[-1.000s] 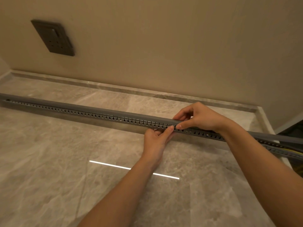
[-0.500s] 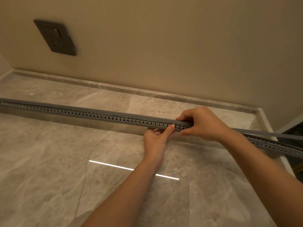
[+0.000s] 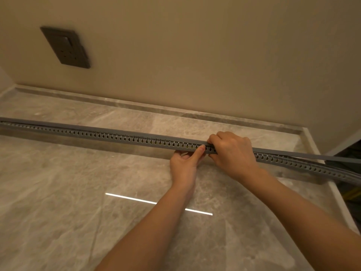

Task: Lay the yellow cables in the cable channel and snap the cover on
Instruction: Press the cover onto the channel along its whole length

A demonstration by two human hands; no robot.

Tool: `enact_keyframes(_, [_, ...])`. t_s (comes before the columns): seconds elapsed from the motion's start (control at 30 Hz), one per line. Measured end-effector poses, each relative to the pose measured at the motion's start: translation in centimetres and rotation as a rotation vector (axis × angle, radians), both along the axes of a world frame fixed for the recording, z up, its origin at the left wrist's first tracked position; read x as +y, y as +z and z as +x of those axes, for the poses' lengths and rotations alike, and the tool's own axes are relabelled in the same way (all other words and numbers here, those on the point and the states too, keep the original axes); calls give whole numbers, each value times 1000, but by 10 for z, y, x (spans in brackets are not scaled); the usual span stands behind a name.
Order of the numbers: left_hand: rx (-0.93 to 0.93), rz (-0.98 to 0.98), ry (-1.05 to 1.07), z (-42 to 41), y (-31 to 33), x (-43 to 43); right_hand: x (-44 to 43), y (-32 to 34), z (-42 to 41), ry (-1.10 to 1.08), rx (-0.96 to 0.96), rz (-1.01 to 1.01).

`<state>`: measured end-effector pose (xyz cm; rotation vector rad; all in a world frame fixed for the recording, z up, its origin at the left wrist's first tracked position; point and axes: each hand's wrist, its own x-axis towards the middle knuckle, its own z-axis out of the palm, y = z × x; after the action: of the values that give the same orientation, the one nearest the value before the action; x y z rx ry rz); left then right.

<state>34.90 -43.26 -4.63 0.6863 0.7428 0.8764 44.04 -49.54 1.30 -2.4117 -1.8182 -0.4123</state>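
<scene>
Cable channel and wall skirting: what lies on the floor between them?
Head view shows only bare marble floor between the cable channel and the skirting.

the long grey slotted plastic cable channel (image 3: 117,136) looks matt and smooth, its keyhole slots cleanly cut. the thin grey plastic cover strip (image 3: 312,157) has the same dull, even finish and flexes where it lifts off at the right. the beige veined stone-look surface (image 3: 78,192) is polished and glossy, mirroring a white bar of light (image 3: 136,199). the low stone-look kerb (image 3: 156,108) along the wall shines less. the beige painted wall (image 3: 195,55) is matt. the dark grey rectangular socket plate (image 3: 66,47) has a faint satin sheen.
</scene>
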Motion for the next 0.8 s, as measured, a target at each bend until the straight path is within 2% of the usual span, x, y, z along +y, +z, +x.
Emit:
enact_keyframes(0.17, [66,13,-90,-3,4,3,1,-4,5,14,-8,-12])
enact_keyframes(0.27, [285,100,-282,-11,9,8,-1,-8,7,12,-14,1])
enact_keyframes(0.33, [573,342,-375,-19,14,11,-2,-9,9,21,-2,51])
enact_keyframes(0.4, [832,790,-303,-25,18,12,-2,-9,10,25,15,106])
enact_keyframes(0.47, [944,1238,-140,-28,26,12,-2,-10,10,29,11,156])
enact_keyframes(0.53, [964,1545,-110,-24,30,14,-3,-12,10,33,19,211])
enact_keyframes(0.63, [976,1793,-157,-15,34,19,-5,-17,10,42,21,276])
enact_keyframes(0.8, [1092,1990,-159,-12,35,31,-7,-23,11,95,40,350])
